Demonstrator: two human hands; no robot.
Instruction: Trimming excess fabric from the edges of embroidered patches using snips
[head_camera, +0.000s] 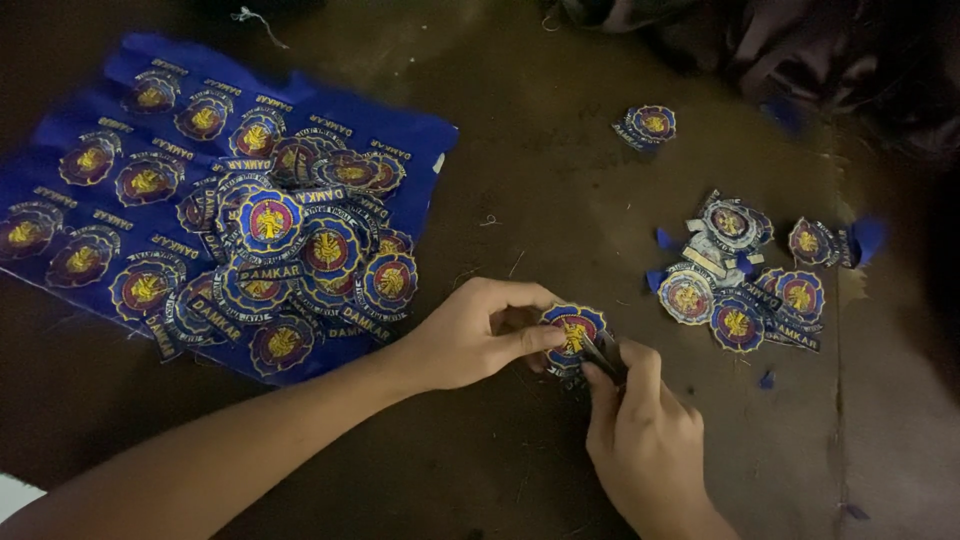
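My left hand (470, 335) pinches a round embroidered patch (574, 330), blue with a red and yellow centre, just above the dark floor. My right hand (640, 440) comes up from below and grips a small dark cutting tool (603, 357) whose tip touches the patch's lower right edge. The tool's blades are mostly hidden by my fingers.
A blue fabric sheet (400, 130) with rows of uncut patches lies at the left, with a heap of cut patches (300, 260) on it. Several trimmed patches (740, 290) and blue scraps lie at the right; one more patch (648, 125) lies farther back. Dark cloth (800, 50) is bunched at the top right.
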